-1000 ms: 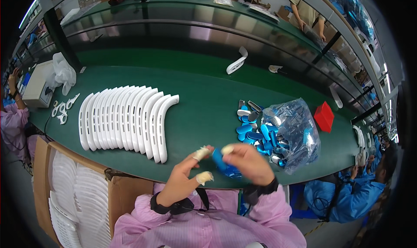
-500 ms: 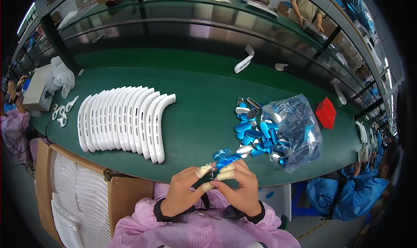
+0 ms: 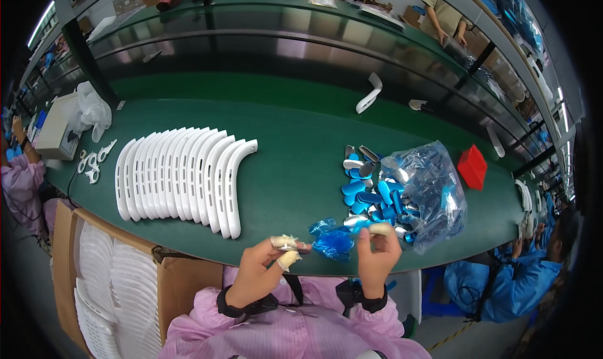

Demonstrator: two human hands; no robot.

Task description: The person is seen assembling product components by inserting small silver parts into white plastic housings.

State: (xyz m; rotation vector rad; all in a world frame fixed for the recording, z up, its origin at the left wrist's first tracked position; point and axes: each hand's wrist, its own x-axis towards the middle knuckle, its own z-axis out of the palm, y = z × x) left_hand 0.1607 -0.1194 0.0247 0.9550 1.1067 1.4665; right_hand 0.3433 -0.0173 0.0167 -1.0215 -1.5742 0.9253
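My left hand [image 3: 267,268], fingertips wrapped in pale tape, pinches the edge of a crumpled blue film [image 3: 331,241] lying at the near edge of the green table [image 3: 295,139]. My right hand [image 3: 379,253] is just right of the film, its fingers closed on a small pale oval piece [image 3: 379,229]. Right behind it lies a heap of blue and silver oval pieces [image 3: 370,192] spilling from a clear plastic bag [image 3: 430,189].
A row of white curved plastic parts [image 3: 182,170] stands to the left, and a cardboard box [image 3: 100,283] holds more. White scissors [image 3: 94,164], a white device [image 3: 55,130], a red box [image 3: 472,166] and a stray white part [image 3: 369,94] are on the table. Other people sit at both sides.
My hands held a blue piece together close to my body; now they have parted and moved up to the table edge, with the blue film lying between them.
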